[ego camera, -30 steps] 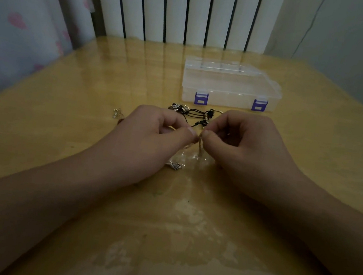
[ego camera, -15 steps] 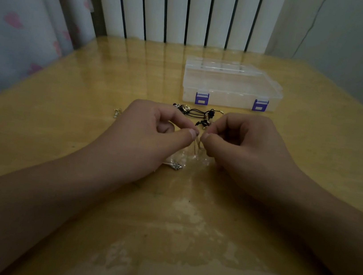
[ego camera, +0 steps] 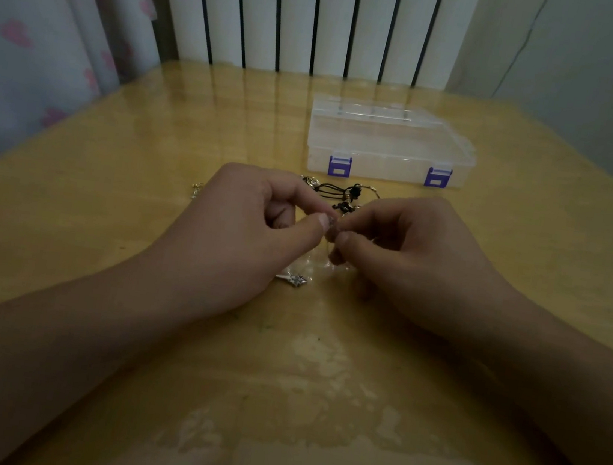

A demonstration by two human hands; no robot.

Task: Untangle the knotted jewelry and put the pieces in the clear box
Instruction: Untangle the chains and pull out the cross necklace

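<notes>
Knotted jewelry, a dark tangle of black cord and small gold and silver metal bits, lies on the glossy yellow wooden table just behind the two hands and just in front of the clear plastic box with purple latches. Keeping the tangle near the box looks sensible, since each freed piece would have only a short way to go.

Left hand and right hand meet at their fingertips above the table, thumb and forefinger of each pressed together in a narrow pinch on something very fine between them. It is probably a thin chain or thread of the jewelry, but it is too small and dim to make out. Pinching close on either side of one spot seems the natural way to work a knot loose, because it gives control over a short length. Whether that strand joins the dark tangle behind cannot be told.

A small silver star-shaped charm lies on the table under the left hand, beside a faint clear sheet or bag. A tiny gold piece lies apart to the left.

The box lid looks closed with both latches down, so it will likely need opening before anything goes in.
</notes>
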